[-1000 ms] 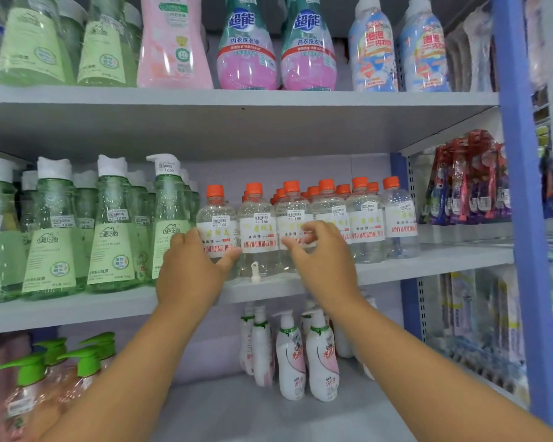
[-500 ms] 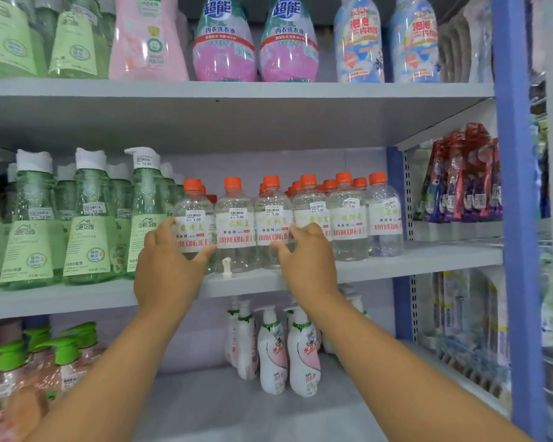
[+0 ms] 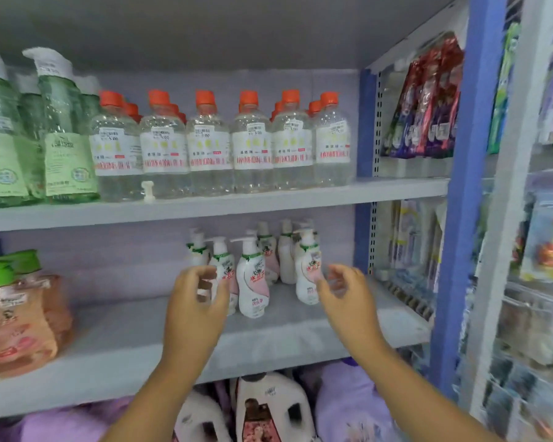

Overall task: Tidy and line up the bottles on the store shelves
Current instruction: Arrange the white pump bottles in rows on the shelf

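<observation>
Both hands, left hand point(image 3: 196, 301) and right hand point(image 3: 344, 290), are reaching empty with loosely curled fingers toward the white pump bottles point(image 3: 253, 275); straightening them likely comes next.

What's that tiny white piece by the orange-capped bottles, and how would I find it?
Find the middle shelf holding clear orange-capped bottles. At its front edge, before the leftmost two, stands a small white bone-shaped piece. Unlike its neighbours, it is tiny, solid white and unlabelled.
</observation>
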Demonstrator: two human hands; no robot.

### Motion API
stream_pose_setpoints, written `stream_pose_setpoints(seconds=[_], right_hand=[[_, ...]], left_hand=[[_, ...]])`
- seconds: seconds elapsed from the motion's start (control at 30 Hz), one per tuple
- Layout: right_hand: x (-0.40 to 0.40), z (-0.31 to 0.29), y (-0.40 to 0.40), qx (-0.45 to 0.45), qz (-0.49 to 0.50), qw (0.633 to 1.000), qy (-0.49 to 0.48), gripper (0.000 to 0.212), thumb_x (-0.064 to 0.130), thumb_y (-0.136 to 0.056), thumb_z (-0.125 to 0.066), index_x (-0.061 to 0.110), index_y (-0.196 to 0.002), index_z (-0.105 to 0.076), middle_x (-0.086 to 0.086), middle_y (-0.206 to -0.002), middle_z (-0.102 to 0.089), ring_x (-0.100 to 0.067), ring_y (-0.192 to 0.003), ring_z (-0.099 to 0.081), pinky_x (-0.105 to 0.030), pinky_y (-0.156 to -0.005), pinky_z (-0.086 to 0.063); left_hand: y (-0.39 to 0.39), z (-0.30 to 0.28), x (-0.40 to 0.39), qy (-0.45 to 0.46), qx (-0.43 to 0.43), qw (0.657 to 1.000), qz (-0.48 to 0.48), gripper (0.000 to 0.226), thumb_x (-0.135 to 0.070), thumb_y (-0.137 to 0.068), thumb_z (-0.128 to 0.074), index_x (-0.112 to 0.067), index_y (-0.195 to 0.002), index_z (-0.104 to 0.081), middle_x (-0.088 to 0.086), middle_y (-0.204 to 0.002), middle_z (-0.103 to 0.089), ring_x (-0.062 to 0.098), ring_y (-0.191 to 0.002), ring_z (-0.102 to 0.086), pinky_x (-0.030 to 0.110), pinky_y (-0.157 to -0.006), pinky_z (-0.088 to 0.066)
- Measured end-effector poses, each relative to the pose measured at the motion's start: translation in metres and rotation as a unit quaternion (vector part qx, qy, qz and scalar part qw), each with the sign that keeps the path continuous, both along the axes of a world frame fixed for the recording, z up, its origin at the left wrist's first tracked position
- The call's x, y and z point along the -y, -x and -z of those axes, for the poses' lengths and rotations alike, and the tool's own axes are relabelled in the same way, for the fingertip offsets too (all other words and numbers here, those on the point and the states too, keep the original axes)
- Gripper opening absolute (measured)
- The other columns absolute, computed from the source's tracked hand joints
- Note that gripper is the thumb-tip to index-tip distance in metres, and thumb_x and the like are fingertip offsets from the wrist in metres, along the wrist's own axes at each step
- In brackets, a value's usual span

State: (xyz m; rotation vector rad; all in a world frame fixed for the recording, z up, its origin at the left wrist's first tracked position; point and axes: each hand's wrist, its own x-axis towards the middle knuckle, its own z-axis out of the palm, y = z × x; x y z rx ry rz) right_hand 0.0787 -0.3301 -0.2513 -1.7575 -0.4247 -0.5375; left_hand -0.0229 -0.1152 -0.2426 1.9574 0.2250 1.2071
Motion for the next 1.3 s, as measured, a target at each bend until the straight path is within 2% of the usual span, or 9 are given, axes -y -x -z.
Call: stream_pose_setpoints(seconds=[0.17,0.33,0.53,0.6,0.7,0.8,1.0,1.17,1.3], right_hand=[[0.009,0.049,-0.039,-0.105,0.006,0.992,0.069,0.040,0.030,-0.089,-0.076,0.017,-0.122,-0.059,-0.002,-0.117,-0.057,-0.016,-0.100,-0.058,-0.029,-0.089,-0.048],[-0.004,0.051,-0.081,-0.148,0.005,0.986,0.074,0.055,0.032,-0.085,-0.079,0.011,-0.130,-0.055,-0.003,-0.118,-0.050,-0.018,-0.104,-0.056,-0.036,-0.094,-0.050],[-0.024,0.068,-0.119,-0.160,0.035,0.984,0.075,0.060,0.026,-0.080,-0.085,0.008,-0.128,-0.054,-0.002,-0.119,-0.043,-0.021,-0.105,-0.056,-0.015,-0.085,-0.043],[-0.033,0.071,-0.132,-0.160,0.040,0.983,0.086,0.068,0.044,-0.068,-0.089,0.015,-0.121,-0.058,0.002,-0.118,-0.050,-0.020,-0.106,-0.061,-0.028,-0.093,-0.052],[-0.044,0.087,-0.161,-0.169,0.030,0.981,0.092,0.080,0.067,-0.047,-0.085,0.027,-0.111,-0.062,0.002,-0.114,-0.064,-0.013,-0.098,-0.067,-0.039,-0.087,-0.059],[-0.054,0.071,-0.152,-0.159,0.024,0.981,0.105,0.074,0.055,-0.054,-0.086,0.024,-0.116,-0.060,0.004,-0.113,-0.057,-0.015,-0.098,-0.063,-0.034,-0.088,-0.056],[-0.031,0.069,-0.144,-0.175,-0.009,0.980,0.093,0.066,0.049,-0.059,-0.084,0.023,-0.114,-0.060,0.002,-0.116,-0.058,-0.015,-0.097,-0.065,-0.035,-0.088,-0.057],[0.037,0.063,-0.145,-0.150,0.026,0.987,0.059,0.052,0.034,-0.068,-0.090,0.023,-0.109,-0.060,0.009,-0.105,-0.061,-0.008,-0.091,-0.064,-0.018,-0.076,-0.051],[0.082,0.050,-0.149,-0.127,0.055,0.990,0.013,0.054,0.048,-0.065,-0.086,0.032,-0.110,-0.060,0.005,-0.114,-0.062,-0.009,-0.094,-0.066,-0.030,-0.085,-0.057]], left_hand=[[-0.045,0.043,0.016,0.077,-0.168,0.982,0.039,0.048,-0.027,-0.091,-0.074,-0.015,-0.134,-0.054,-0.006,-0.118,-0.058,0.019,-0.109,-0.060,0.033,-0.090,-0.048],[-0.080,0.056,0.013,0.069,-0.202,0.976,0.033,0.054,-0.026,-0.095,-0.069,-0.015,-0.142,-0.046,-0.003,-0.122,-0.059,0.023,-0.112,-0.059,0.031,-0.090,-0.045],[-0.111,0.078,0.005,0.011,-0.225,0.974,-0.029,0.063,-0.040,-0.094,-0.064,-0.023,-0.149,-0.038,0.006,-0.137,-0.061,0.034,-0.116,-0.061,0.039,-0.085,-0.052],[-0.117,0.078,0.003,-0.011,-0.234,0.971,-0.040,0.068,-0.043,-0.094,-0.065,-0.027,-0.152,-0.034,0.002,-0.138,-0.061,0.032,-0.117,-0.062,0.036,-0.080,-0.049],[-0.131,0.077,-0.005,0.024,-0.222,0.975,-0.005,0.052,-0.042,-0.089,-0.069,-0.037,-0.135,-0.048,-0.008,-0.124,-0.066,0.024,-0.112,-0.064,0.036,-0.083,-0.050],[-0.142,0.081,-0.010,0.101,-0.208,0.972,0.038,0.029,-0.031,-0.086,-0.076,-0.036,-0.109,-0.059,-0.015,-0.103,-0.068,0.017,-0.102,-0.066,0.033,-0.081,-0.048],[-0.151,0.075,0.021,0.136,-0.197,0.968,0.075,0.040,-0.021,-0.087,-0.079,-0.026,-0.121,-0.059,-0.007,-0.106,-0.062,0.019,-0.099,-0.060,0.029,-0.086,-0.043],[-0.162,0.073,0.083,0.153,-0.173,0.964,0.135,0.035,-0.017,-0.086,-0.080,-0.027,-0.114,-0.063,-0.026,-0.097,-0.062,-0.009,-0.081,-0.063,0.004,-0.060,-0.042],[-0.179,0.063,0.125,0.144,-0.174,0.958,0.177,0.037,-0.021,-0.087,-0.079,-0.032,-0.116,-0.059,-0.026,-0.098,-0.060,-0.005,-0.082,-0.061,0.001,-0.056,-0.042]])
